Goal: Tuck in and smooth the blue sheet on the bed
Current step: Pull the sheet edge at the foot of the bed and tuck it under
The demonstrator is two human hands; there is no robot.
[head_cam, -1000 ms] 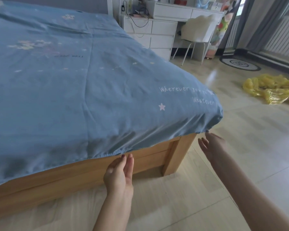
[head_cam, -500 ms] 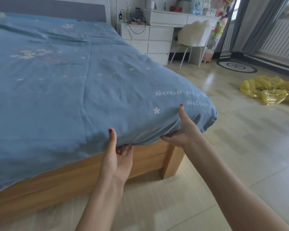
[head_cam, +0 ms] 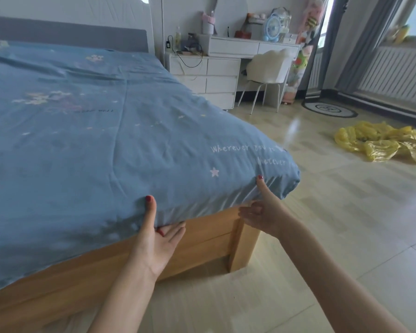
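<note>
Sheet on bed frame; desk behind.

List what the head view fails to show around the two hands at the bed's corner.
- Left hand: fingertips hidden under the blue sheet's edge.
- Right hand: fingertips blurred; grip unclear.
- Mattress: wholly covered by the sheet.
- Wooden bed frame: far side out of view.
- Printed text: partly unreadable.

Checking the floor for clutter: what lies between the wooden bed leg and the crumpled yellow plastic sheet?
Only bare pale floor between wooden bed leg and yellow plastic sheet, in the head view.
</note>
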